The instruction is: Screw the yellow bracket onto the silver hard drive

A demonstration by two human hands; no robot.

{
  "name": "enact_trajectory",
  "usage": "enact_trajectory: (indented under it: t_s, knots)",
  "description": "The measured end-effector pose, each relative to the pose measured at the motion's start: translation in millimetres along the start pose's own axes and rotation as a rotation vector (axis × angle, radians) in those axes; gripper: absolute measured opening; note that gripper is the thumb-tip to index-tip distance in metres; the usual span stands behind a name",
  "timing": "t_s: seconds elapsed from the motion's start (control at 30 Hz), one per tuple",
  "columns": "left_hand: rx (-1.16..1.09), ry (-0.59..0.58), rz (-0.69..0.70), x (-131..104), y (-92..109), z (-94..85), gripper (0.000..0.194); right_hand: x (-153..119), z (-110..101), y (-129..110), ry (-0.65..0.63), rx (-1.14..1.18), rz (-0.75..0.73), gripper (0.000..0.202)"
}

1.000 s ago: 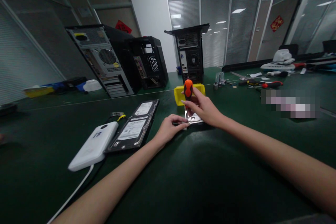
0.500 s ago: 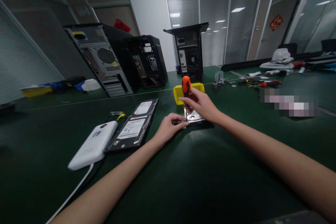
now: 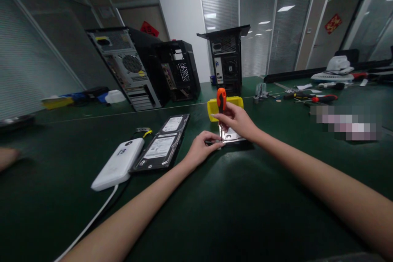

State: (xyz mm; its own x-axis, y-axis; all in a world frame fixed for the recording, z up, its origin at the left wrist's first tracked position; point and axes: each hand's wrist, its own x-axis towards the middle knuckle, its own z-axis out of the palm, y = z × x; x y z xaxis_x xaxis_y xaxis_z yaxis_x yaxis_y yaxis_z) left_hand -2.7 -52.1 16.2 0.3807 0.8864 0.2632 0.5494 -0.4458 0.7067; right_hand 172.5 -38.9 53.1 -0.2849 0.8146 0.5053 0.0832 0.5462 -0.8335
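My right hand is closed round a screwdriver with an orange and black handle, held upright with its shaft pointing down. The tip meets the near left corner of a silver hard drive lying on the table. My left hand pinches at that same corner, thumb and fingertips beside the tip; exactly what they press on is partly hidden. A yellow open box stands just behind the drive. To the left, two more hard drives lie end to end, labels up.
A white power bank with a white cable lies at left. Computer cases stand at the back. Pliers and other tools lie at right. Another person's hand shows blurred at the left edge.
The view has turned slightly left, so everything sits further right. Another person's hand has come in at the left edge. My hands hold nearly the same pose at the drive.
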Motion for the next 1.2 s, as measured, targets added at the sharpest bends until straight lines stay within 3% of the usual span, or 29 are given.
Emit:
enact_trajectory:
  t_s: [0.2,0.47,0.67,0.8,1.03,1.2]
  knots:
    - [0.015,0.006,0.001,-2,-1,-1.8,0.027,12,-11,4,-0.03,-0.123,0.004,0.045]
    - [0.025,0.019,0.002,-3,4,-2.5,0.025,22,-14,-5,-0.209,-0.023,0.019,0.039]
    - [0.029,0.031,-0.011,-2,5,-2.9,0.026,36,-24,-14,-0.384,-0.101,0.057,0.037]
    - [0.032,0.031,-0.018,-1,4,-3.7,0.026,52,-32,-27,-0.395,-0.066,0.031,0.034]
    - [0.006,0.004,-0.027,-3,7,-5.3,0.026,83,-54,-71,-0.659,-0.013,0.068,0.03]
    - [0.01,0.009,-0.019,-7,4,-6.0,0.025,86,-61,-74,-0.755,0.004,0.087,0.025]
